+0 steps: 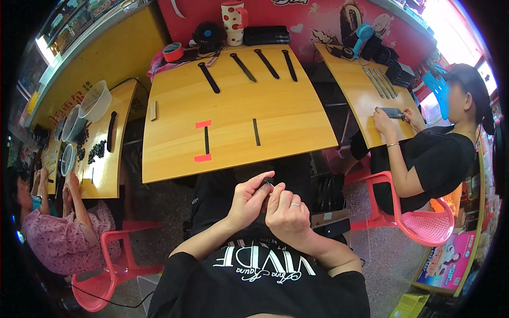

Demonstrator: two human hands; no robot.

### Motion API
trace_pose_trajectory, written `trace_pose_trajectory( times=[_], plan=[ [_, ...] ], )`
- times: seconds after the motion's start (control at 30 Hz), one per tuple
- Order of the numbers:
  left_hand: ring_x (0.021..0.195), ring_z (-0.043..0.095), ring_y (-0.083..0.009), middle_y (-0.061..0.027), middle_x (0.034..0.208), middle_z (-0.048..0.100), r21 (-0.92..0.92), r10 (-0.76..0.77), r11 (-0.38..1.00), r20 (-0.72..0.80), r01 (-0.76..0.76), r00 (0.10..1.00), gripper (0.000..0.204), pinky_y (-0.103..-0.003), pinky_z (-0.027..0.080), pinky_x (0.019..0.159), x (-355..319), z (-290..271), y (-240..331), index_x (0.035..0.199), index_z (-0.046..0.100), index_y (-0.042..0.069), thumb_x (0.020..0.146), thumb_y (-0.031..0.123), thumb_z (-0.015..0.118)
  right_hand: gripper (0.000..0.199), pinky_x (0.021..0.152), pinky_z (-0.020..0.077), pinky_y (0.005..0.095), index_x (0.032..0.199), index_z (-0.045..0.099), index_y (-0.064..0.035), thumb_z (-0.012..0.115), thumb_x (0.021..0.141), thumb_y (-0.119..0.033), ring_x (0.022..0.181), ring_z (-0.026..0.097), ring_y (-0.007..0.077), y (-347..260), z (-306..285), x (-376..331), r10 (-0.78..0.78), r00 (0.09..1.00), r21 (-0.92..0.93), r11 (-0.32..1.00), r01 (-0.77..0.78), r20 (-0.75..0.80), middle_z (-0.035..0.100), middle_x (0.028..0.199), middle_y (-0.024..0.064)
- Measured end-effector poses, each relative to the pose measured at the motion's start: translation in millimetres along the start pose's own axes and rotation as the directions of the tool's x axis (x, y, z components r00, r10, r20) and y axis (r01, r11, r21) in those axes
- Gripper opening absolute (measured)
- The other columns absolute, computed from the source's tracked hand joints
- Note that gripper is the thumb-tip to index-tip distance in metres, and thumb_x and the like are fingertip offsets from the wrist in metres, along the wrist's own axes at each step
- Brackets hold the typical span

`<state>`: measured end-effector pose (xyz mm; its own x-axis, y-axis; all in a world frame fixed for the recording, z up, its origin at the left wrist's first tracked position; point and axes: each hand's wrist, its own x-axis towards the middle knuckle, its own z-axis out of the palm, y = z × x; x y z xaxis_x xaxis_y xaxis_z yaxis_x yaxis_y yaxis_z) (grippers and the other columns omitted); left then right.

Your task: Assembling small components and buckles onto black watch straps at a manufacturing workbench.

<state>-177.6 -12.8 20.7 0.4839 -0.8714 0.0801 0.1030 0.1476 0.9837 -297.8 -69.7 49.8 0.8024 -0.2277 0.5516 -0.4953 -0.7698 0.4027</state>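
Observation:
My left hand (248, 200) and my right hand (288, 213) are close together in front of my body, just off the near edge of the wooden table (175, 111). Both are closed around a small black piece (267, 183), mostly hidden by the fingers; its kind does not show. On the table, a thin black strip (207, 140) lies between two pieces of red tape (203, 124). To its right is another dark thin strip (256, 132). Farther back lie several long black straps with a ringed end (266, 64).
A red tape roll (173, 52), a black fan (208, 35), a spotted cup (234, 24) and black packs (266, 35) line the table's back. A co-worker (413, 159) at the right table holds a dark flat piece (393, 113). People work at the left table beside plastic tubs (95, 100).

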Motion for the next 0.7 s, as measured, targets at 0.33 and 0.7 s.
trace_pose_trajectory(
  times=[0.33,0.7],
  plan=[
    [0.072,0.066,-0.0344,-0.0213,0.083,0.065,0.488,0.122,0.807,0.412,-0.332,0.903,0.038,-0.04,0.054,0.064,0.8,-16.6,21.5,0.112,0.063,-0.004,0.075,-0.01,0.057,0.014,0.043,0.0441,0.0285,0.074,0.059,-0.0092,0.064,0.079,-0.022,0.05,0.058,0.0165,79.0,13.5,29.5,-0.535,0.837,0.552,0.735,0.394,0.114,0.054,0.06,0.0031],
    [0.089,0.065,-0.0384,-0.0272,0.1,0.064,0.457,0.141,0.878,0.042,-0.144,0.989,0.038,-0.041,0.052,0.081,2.9,-14.8,-29.1,0.124,0.053,-0.01,0.087,-0.002,0.053,0.021,0.042,0.0426,0.0248,0.091,0.061,0.0036,0.062,0.081,-0.016,0.055,0.054,0.0138,-18.1,23.3,-2.6,-0.004,0.98,-0.017,1.0,0.008,0.199,0.05,0.068,0.0034]
  ],
)
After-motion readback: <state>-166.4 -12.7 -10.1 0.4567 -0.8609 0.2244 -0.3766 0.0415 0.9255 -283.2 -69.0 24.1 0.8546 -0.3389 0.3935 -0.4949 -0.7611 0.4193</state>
